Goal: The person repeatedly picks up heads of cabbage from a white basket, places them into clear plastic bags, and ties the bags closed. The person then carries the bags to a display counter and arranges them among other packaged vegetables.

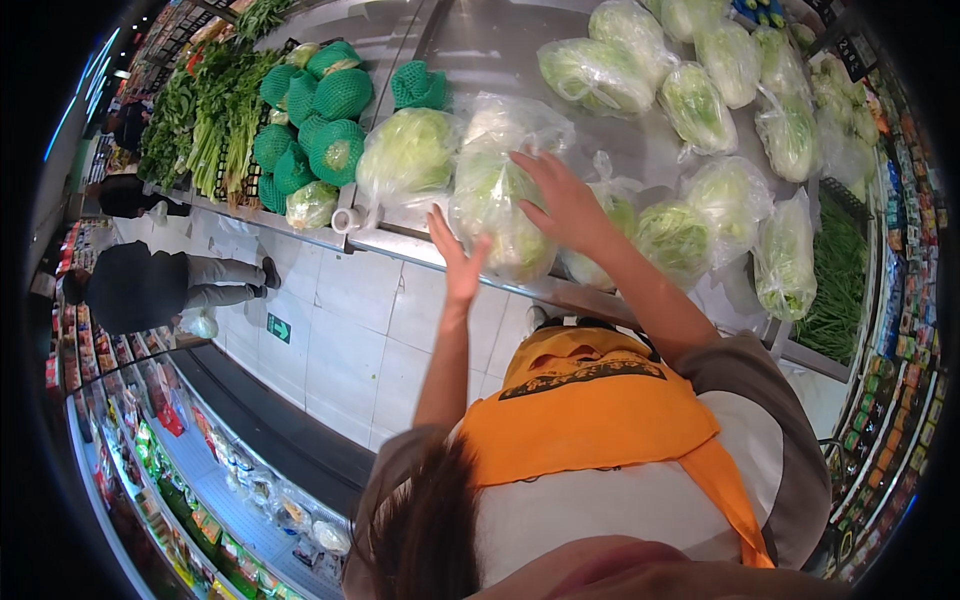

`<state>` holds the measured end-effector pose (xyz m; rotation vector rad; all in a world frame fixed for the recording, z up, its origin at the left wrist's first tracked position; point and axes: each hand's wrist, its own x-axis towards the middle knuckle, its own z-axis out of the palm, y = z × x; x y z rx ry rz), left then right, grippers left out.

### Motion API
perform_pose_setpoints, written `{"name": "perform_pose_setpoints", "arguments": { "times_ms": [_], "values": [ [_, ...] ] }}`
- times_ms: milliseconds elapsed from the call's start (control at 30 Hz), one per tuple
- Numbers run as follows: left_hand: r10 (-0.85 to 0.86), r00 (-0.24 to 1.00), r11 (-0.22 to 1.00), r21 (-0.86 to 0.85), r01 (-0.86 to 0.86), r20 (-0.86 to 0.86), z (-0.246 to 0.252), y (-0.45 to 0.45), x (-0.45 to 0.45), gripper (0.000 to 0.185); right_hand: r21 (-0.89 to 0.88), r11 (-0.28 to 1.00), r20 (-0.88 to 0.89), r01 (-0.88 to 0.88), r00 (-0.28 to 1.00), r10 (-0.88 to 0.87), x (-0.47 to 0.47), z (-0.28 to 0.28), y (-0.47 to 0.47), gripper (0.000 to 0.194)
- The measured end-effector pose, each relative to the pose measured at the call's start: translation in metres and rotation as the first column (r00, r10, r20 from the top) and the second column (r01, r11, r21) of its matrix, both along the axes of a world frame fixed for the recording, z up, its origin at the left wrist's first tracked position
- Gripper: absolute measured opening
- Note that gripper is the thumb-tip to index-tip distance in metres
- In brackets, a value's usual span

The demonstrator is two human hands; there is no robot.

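In front of me, a cabbage in a clear plastic bag (495,217) rests at the front edge of the metal display counter (487,45). My left hand (459,262) is at its left side, fingers spread. Over its upper right side is my right hand (559,199), also with fingers apart; whether either hand touches the plastic cannot be told. Another bagged pale-green cabbage (409,154) sits just to the left. Behind the middle one lies a whitish vegetable in clear plastic (517,120), partly covered. An empty-looking green mesh sleeve (416,85) lies farther back.
Bagged napa cabbages (697,109) spread over the counter's right side. Several cabbages in green mesh (337,94) are piled left, beside leafy celery (217,135). A person in dark clothing (142,285) stands in the aisle. Stocked shelves (202,480) line the lower left.
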<state>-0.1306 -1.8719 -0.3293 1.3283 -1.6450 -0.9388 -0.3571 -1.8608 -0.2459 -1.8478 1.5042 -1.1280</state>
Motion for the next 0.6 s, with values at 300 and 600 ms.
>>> {"name": "perform_pose_setpoints", "arguments": {
  "times_ms": [300, 600],
  "values": [
    [0.357, 0.857, 0.872, -0.462, -0.163, 0.371, -0.041, 0.028, -0.070, 0.130, -0.008, 1.000, -0.440, -0.008, 0.898, 0.003, -0.040, -0.109, 0.097, 0.079],
    [0.275, 0.960, 0.812, -0.548, -0.199, 0.059, 0.004, -0.039, -0.122, 0.125, 0.161, 0.922, -0.638, 0.353, 0.750, -0.176, -0.114, -0.120, 0.034, 0.084]
  ]
}}
